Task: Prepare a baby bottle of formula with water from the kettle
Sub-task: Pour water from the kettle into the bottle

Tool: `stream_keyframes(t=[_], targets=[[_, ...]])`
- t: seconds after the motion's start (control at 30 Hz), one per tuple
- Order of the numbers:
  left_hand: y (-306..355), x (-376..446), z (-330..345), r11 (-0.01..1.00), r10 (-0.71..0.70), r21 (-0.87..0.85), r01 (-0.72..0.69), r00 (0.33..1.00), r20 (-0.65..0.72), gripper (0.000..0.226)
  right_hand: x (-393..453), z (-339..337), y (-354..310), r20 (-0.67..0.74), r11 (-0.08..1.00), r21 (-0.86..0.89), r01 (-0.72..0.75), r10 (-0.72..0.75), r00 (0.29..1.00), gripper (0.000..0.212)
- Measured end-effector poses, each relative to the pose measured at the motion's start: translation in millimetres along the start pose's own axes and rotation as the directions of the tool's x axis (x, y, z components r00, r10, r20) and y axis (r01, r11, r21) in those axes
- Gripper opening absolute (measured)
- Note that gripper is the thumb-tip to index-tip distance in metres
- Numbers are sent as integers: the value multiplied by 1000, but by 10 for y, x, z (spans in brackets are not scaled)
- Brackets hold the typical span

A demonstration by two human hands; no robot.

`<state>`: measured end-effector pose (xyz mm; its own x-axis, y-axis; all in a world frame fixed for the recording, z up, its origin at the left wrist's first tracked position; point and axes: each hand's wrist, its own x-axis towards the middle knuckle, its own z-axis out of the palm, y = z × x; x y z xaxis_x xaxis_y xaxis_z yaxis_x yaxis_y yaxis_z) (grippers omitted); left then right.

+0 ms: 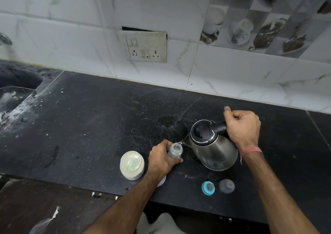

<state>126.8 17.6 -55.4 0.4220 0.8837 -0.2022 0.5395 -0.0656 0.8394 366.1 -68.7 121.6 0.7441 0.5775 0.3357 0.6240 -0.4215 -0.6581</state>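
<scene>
The baby bottle [175, 151] stands open-mouthed on the black countertop [93, 122], a little back from the front edge, and the left hand [162, 159] grips its body with fingers and thumb wrapped round it. The steel kettle [213, 146] is tilted toward it from the right, its spout just over the bottle mouth, where a thin thread of water shows; the right hand [241, 128] is clenched round the black handle [219, 126], with a red thread [250, 151] tied at the wrist. Just left of the left hand sits an open jar of white powder [132, 164] with a pale green scoop [132, 164] lying in it, close to the counter's front edge. A white lid [162, 181] shows partly from under the left forearm, right at that edge. In front of the kettle, near the edge, lie the teal ring with nipple [208, 187] and, just beside it, a clear domed cap [226, 185]. The broad stretch of counter to the left and behind runs to the tiled wall [71, 36], which carries a switch and socket plate [146, 46]. At the far left the counter drops into a sink [12, 94], with a tap [5, 38] above it.
</scene>
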Motion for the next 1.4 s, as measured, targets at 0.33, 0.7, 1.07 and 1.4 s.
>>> stream_keyframes(t=[0.33,0.7,1.07,1.4], targets=[[-18,14,-8,1000,-4,3,4,1000,2,60,28,30,-34,37,1000,-7,18,-18,999,65],[-12,1,-28,1000,-2,-28,2,1000,1,59,82,24,-12,50,998,-53,37,-35,998,66],[-19,5,-33,998,-7,-55,7,1000,1,58,122,38,-8,67,996,-71,50,-46,997,65],[-1,-5,-38,1000,2,-12,-2,1000,-4,58,151,55,-53,85,995,-88,56,-49,995,65]])
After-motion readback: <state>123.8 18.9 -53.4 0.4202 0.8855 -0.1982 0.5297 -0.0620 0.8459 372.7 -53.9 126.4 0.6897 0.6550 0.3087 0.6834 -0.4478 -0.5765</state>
